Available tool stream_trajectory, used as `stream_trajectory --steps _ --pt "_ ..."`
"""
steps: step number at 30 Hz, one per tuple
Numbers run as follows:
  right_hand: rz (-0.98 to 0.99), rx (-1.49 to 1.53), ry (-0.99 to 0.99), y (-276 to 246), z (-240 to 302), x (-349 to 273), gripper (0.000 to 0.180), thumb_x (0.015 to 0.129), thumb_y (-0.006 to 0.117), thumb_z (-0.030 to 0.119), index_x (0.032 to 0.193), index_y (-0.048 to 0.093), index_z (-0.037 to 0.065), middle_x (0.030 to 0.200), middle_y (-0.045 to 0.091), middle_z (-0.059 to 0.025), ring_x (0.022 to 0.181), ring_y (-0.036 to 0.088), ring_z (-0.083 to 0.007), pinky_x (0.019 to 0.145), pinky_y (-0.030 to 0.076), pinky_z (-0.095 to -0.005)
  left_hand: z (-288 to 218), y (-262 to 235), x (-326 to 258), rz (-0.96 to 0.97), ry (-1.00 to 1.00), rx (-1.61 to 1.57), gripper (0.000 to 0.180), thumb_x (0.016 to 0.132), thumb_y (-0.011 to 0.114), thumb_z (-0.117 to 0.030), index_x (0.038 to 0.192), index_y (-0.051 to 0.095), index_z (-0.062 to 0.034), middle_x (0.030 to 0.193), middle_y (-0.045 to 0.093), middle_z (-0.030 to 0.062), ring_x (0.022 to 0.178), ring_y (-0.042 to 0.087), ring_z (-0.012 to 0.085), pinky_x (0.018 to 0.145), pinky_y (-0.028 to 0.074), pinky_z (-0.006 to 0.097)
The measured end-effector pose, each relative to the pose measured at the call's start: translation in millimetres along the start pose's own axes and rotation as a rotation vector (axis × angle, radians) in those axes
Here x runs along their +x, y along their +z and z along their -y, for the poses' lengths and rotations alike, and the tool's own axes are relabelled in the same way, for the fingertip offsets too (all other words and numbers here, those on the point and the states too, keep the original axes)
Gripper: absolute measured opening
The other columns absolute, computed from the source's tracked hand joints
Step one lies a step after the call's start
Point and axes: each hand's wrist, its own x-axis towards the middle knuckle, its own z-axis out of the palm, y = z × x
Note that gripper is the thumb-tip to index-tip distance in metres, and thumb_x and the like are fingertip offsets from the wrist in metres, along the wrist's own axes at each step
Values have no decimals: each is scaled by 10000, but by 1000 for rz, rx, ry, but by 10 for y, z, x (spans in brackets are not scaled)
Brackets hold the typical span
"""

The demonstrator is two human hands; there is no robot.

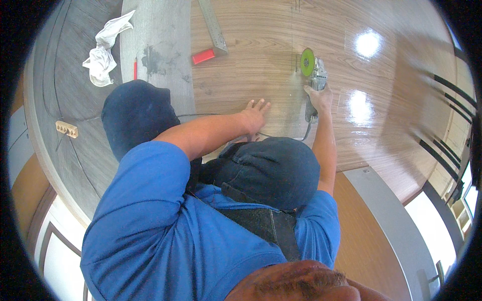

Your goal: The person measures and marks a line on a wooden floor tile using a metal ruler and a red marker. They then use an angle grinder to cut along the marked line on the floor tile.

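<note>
My right hand (321, 98) is wrapped around the body of an angle grinder (320, 78). The grinder's green disc (307, 62) points away from me, close to short dark marks on the wood-grain panel (261, 65). Whether the disc spins cannot be made out. Its cord (307, 131) runs back towards my knee. My left hand (255, 118) lies on the same panel with its fingers spread, left of the grinder and apart from it. Nothing is held in it.
A square with a red handle (203, 56) lies ahead to the left, beside a grey board (163, 20). Further left are a red pencil (135, 68), a white cloth (100, 62) and a power strip (67, 129) with cables. Black bars (454, 90) stand at the right.
</note>
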Motion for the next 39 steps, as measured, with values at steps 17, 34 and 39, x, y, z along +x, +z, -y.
stream_trajectory --steps 17,34,39 --pt "-15 16 -13 -21 83 -41 689 703 879 315 1271 673 -17 1212 723 -269 1177 676 -424 1004 527 -465 11 37 35 1 4 6 585 763 840 -464 1235 769 -126 1725 90 275 1577 109 520 1229 199 688" --pt "2 -4 -28 -3 42 -32 696 713 870 328 1282 670 -20 1215 722 -267 1179 677 -416 999 529 -462 30 115 36 -61 -2 15 433 856 751 -427 1179 797 -143 1728 114 259 1573 131 518 1229 211 686" --pt "26 -4 -4 1 -23 -10 716 709 876 353 1275 666 -32 1207 720 -277 1178 677 -419 995 529 -466 19 68 22 -34 1 10 357 894 713 -373 1153 803 -145 1729 117 252 1575 134 511 1232 209 688"
